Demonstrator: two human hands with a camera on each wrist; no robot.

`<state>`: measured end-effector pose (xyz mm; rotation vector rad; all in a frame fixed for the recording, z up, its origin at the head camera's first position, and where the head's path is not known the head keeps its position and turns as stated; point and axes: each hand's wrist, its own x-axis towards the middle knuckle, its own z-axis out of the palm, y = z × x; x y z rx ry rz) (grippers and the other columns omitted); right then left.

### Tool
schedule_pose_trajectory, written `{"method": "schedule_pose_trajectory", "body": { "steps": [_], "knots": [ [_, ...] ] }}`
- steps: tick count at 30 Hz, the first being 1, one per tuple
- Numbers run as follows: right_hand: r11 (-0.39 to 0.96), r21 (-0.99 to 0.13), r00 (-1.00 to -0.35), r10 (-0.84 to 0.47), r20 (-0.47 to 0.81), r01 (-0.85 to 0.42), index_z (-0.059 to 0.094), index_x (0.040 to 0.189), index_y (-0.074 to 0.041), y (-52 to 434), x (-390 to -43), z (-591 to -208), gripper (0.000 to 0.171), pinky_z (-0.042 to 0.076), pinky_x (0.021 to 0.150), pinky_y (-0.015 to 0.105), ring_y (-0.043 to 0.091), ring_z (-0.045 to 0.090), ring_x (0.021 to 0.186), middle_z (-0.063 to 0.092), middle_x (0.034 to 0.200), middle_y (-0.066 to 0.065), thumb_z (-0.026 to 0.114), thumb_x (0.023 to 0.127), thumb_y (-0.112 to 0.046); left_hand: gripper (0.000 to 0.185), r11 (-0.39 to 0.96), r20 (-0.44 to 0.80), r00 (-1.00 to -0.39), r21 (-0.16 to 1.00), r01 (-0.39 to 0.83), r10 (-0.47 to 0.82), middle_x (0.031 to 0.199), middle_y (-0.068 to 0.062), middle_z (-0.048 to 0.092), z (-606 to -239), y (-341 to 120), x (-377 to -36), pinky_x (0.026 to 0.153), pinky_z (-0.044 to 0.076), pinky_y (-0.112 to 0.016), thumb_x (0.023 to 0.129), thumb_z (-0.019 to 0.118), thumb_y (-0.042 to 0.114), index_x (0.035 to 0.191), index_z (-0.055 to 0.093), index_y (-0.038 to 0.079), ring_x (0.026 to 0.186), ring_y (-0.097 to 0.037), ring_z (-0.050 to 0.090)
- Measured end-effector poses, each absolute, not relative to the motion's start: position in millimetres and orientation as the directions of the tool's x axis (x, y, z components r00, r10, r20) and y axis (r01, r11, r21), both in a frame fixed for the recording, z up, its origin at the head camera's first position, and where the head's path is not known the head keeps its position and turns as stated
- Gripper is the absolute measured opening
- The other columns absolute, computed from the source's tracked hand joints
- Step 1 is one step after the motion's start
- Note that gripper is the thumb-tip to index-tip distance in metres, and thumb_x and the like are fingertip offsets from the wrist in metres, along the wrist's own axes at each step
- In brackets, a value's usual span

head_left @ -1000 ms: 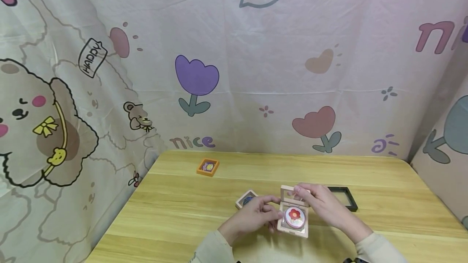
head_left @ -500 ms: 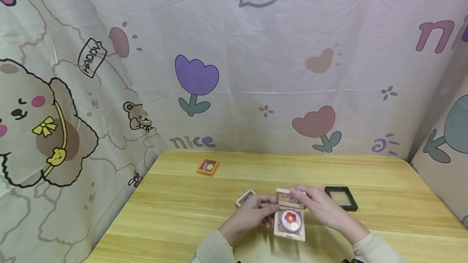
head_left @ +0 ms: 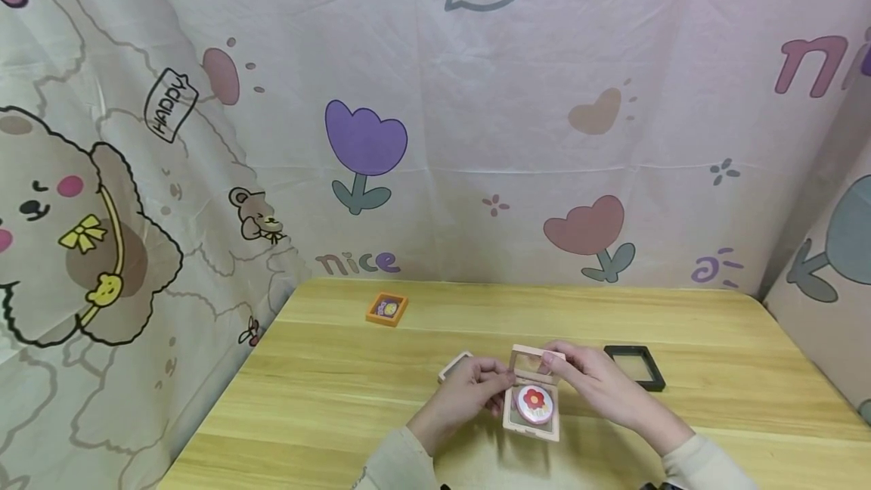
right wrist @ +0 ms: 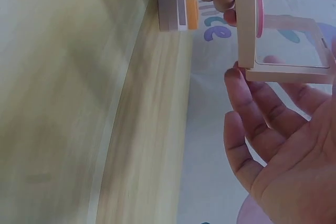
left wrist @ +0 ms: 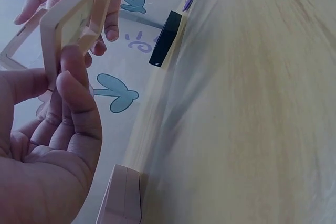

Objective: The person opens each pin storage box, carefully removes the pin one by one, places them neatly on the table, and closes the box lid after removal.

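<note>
Pinching the hinged case [head_left: 519, 424] by its left side, the left hand [head_left: 466, 393] supports it above the tabletop [head_left: 320, 399], well forward of its back edge, while the right hand [head_left: 592, 378] pinches the raised lid [head_left: 526, 363] from the right.

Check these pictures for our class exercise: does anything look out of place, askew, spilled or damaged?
No spill or damage shows. One mild oddity: in the head view, the flower badge seems off-centre in the open case, with a wider gap below it than above.
</note>
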<state>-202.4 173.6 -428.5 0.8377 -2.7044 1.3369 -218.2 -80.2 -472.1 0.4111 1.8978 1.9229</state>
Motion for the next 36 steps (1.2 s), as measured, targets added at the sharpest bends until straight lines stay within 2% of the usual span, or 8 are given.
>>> {"method": "schedule_pose_trajectory", "body": {
  "steps": [5, 13, 20, 26, 31, 36],
  "knots": [
    [0.493, -0.732, -0.862, -0.436, 0.259, -0.470, 0.070, 0.129, -0.014, 175, -201, -430, 0.024, 0.055, 0.073, 0.023, 0.004, 0.066, 0.087, 0.074, 0.098, -0.010, 0.058, 0.111, -0.025, 0.021, 0.001, -0.066, -0.887, 0.997, -0.074, 0.457, 0.075, 0.004, 0.071, -473, -81, -221, 0.057, 0.053, -0.015, 0.104, 0.069, 0.012, 0.107, 0.071, -0.008, 0.063, -0.006, 0.058],
    [0.562, -0.695, -0.890, -0.345, 0.297, -0.449, 0.071, 0.115, -0.017, 175, -195, -426, 0.018, 0.056, 0.073, 0.023, -0.004, 0.064, 0.088, 0.073, 0.094, -0.015, 0.073, 0.103, -0.030, 0.022, -0.014, -0.062, -0.905, 0.997, -0.075, 0.420, 0.072, 0.007, 0.070, -472, -83, -224, 0.056, 0.051, -0.015, 0.104, 0.069, 0.012, 0.107, 0.070, -0.009, 0.061, -0.005, 0.056],
    [0.627, -0.644, -0.895, -0.243, 0.373, -0.438, 0.073, 0.117, -0.015, 167, -188, -426, 0.032, 0.054, 0.070, 0.024, -0.005, 0.062, 0.083, 0.069, 0.090, -0.016, 0.086, 0.093, -0.031, 0.020, -0.014, -0.054, -0.922, 0.998, -0.064, 0.384, 0.078, 0.005, 0.074, -471, -86, -226, 0.058, 0.052, -0.017, 0.105, 0.068, 0.014, 0.105, 0.071, -0.006, 0.062, -0.007, 0.057],
    [0.647, -0.649, -0.907, -0.179, 0.381, -0.400, 0.073, 0.110, -0.016, 159, -182, -426, 0.032, 0.056, 0.070, 0.026, -0.003, 0.063, 0.081, 0.071, 0.087, -0.009, 0.091, 0.086, -0.029, 0.020, -0.001, -0.043, -0.941, 0.999, -0.046, 0.335, 0.077, 0.005, 0.073, -475, -86, -228, 0.058, 0.052, -0.018, 0.105, 0.069, 0.017, 0.103, 0.072, -0.003, 0.062, -0.007, 0.057],
    [0.692, -0.606, -0.910, -0.196, 0.364, -0.392, 0.075, 0.109, -0.018, 152, -179, -427, 0.035, 0.057, 0.072, 0.026, 0.001, 0.066, 0.086, 0.075, 0.093, -0.010, 0.094, 0.082, -0.031, 0.021, -0.003, -0.033, -0.949, 0.999, -0.035, 0.313, 0.074, 0.005, 0.072, -477, -86, -228, 0.058, 0.052, -0.018, 0.104, 0.070, 0.017, 0.106, 0.072, -0.004, 0.060, -0.007, 0.057],
    [0.721, -0.507, -0.863, -0.262, 0.431, -0.472, 0.074, 0.102, -0.026, 143, -177, -430, 0.033, 0.057, 0.074, 0.024, 0.003, 0.066, 0.089, 0.072, 0.095, -0.017, 0.096, 0.078, -0.029, 0.023, -0.009, -0.020, -0.952, 1.000, -0.024, 0.306, 0.074, 0.005, 0.072, -476, -83, -227, 0.057, 0.052, -0.017, 0.104, 0.071, 0.017, 0.108, 0.072, -0.005, 0.060, -0.007, 0.057]
  ]
}}
